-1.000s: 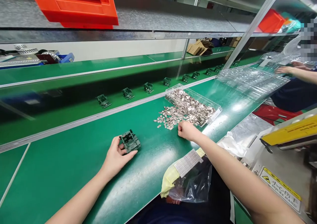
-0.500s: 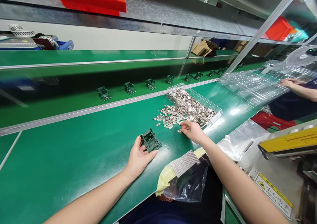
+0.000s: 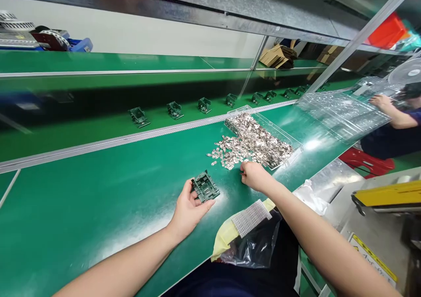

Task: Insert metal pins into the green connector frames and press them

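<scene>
My left hand (image 3: pixel 190 205) is closed on the edges of a green circuit board (image 3: pixel 205 186), held tilted just above the green bench (image 3: pixel 131 200). To its right, my right hand (image 3: pixel 255 174) has its fingers pinched together at the near edge of a loose pile of small metal pieces (image 3: pixel 230 150). Whatever sits between those fingertips is too hidden to name. Behind the pile, a clear plastic tray (image 3: pixel 286 141) lies heaped with the same shiny pieces.
Several circuit boards (image 3: pixel 175 110) stand in a row on the green strip behind a metal rail (image 3: pixel 98 140). Small silver blocks (image 3: pixel 251 218) lie on yellow tape at the bench edge. Clear plastic trays (image 3: pixel 345 113) sit right, near another person's hand (image 3: pixel 381 100).
My right fingers have curled inward by the metal pieces, where they were more stretched out before. My left hand keeps the circuit board. The whole view has shifted slightly.
</scene>
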Available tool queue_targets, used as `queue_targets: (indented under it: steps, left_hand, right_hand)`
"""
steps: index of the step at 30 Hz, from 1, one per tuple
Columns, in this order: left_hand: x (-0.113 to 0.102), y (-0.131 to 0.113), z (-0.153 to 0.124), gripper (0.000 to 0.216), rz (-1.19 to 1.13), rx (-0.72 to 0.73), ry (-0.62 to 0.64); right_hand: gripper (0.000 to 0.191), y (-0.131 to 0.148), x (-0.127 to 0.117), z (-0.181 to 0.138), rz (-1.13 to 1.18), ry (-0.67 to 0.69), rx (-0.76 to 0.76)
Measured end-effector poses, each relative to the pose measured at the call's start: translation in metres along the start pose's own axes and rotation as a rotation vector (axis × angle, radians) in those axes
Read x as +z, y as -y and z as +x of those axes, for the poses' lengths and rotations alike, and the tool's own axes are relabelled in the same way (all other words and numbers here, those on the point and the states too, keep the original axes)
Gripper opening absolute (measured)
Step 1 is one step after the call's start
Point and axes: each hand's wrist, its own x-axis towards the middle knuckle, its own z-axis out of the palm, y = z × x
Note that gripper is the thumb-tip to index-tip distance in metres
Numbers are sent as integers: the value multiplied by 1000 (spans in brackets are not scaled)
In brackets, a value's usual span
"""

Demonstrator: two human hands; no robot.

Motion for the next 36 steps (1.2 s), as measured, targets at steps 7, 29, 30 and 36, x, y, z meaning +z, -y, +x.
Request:
queue_targets:
  steps: [7,29,30,36]
  left_hand:
    - [-2,1,2,55,-17,-23,12]
    - [0,6,-2,61,56,11,41]
    - [0,6,-3,60,80,15,50]
    - [0,5,-7,53,167,37,88]
  right_hand:
    - [16,-2,0,-1,5,28,34]
    - [19,34,38,-93,1408,-389,-51]
    - [18,42,40,-98,1475,-402,-40]
    - [18,72,43,-105,1635,-477,-19]
